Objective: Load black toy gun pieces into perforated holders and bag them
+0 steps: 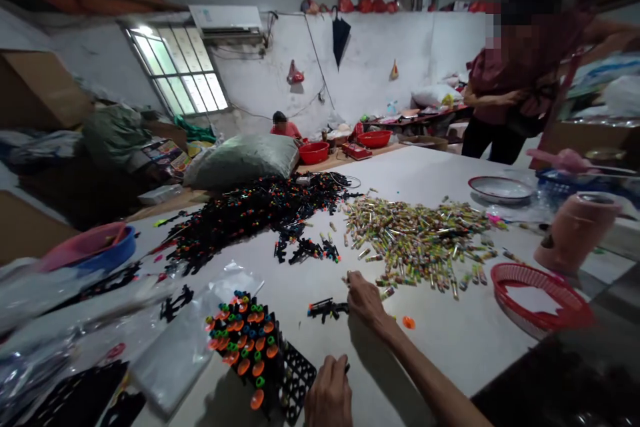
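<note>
While our right hand (pixel 367 301) is narrowly curled (whether around something, we cannot tell), a black toy gun (pixel 327 309) lies just left of it; our left hand (pixel 329 395), also curled, contents unclear, is beside a perforated rack (pixel 304 359) bearing orange-tipped pieces (pixel 258 368).

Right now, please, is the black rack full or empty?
Partly full: orange-topped pieces crowd one side; bare holes show near the left hand.

black toy gun (pixel 327 309), orange disc (pixel 409 323), red basket (pixel 511 310)

scuffed white wall (pixel 367 97); bright barred window (pixel 180 70); air conditioner (pixel 227 19) nearby.
</note>
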The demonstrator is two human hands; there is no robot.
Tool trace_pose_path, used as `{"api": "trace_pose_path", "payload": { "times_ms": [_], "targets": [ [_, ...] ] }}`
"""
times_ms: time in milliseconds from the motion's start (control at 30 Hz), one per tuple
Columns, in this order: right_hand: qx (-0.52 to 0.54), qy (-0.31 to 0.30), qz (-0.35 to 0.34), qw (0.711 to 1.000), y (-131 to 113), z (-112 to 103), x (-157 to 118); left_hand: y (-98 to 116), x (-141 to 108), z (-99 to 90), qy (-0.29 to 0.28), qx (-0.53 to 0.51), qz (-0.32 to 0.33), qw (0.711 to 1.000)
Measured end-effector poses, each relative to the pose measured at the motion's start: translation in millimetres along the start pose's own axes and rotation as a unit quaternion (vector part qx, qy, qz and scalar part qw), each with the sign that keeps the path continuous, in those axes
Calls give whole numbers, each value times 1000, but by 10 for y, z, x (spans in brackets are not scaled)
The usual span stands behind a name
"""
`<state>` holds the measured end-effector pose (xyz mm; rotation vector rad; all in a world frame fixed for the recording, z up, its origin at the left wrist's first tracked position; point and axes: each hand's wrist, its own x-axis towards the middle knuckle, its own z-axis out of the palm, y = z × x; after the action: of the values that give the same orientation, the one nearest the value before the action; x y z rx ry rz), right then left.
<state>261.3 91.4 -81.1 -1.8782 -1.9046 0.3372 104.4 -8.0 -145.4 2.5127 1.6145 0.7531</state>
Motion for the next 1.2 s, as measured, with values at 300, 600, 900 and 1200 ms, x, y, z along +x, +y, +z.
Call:
{"api": "trace_pose_path", "payload": {
  "times_ms": [300,600,900,1200],
  "targets": [
    [593,-80,186,779,-85,-71,-1131,262,179,-580,-144,-117,-20,982],
    [618,-128,148,761,12,-247,-1308,314,70,-625,-227,-113,24,967],
    [577,-166,134,789,52,-352,-1344,348,89,-655,-250,-98,61,961],
    [426,-191,56,882,200,-267,-1134,270,161,-625,-231,-101,74,965]
  ]
}}
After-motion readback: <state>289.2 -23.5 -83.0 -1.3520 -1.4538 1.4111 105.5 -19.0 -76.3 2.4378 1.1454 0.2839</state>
